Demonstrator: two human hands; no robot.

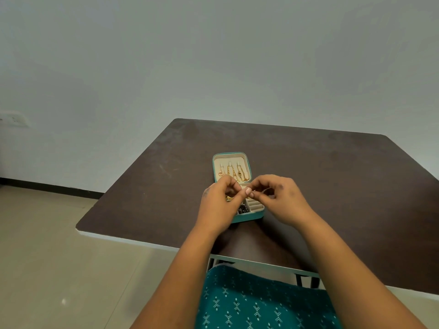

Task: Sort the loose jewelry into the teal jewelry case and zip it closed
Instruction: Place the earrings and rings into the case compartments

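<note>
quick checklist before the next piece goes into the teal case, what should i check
1. Teal jewelry case open, lid flat on the table: ok.
2. Gold chains hung in the lid: ok.
3. Piece pinched between left hand and right hand: cannot tell, too small.
4. Ring-roll slots unblocked: ok.
5. Dark beads inside their compartment: ok.
6. Zipper track clear: cannot tell.

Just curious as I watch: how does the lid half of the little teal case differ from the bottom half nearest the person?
The lid half lies farther away, fully in view; the bottom half is partly hidden by the hands. The lid half holds gold chains hanging in a row; the bottom half has compartments, one with dark pieces. Both share the teal shell and cream lining.
</note>
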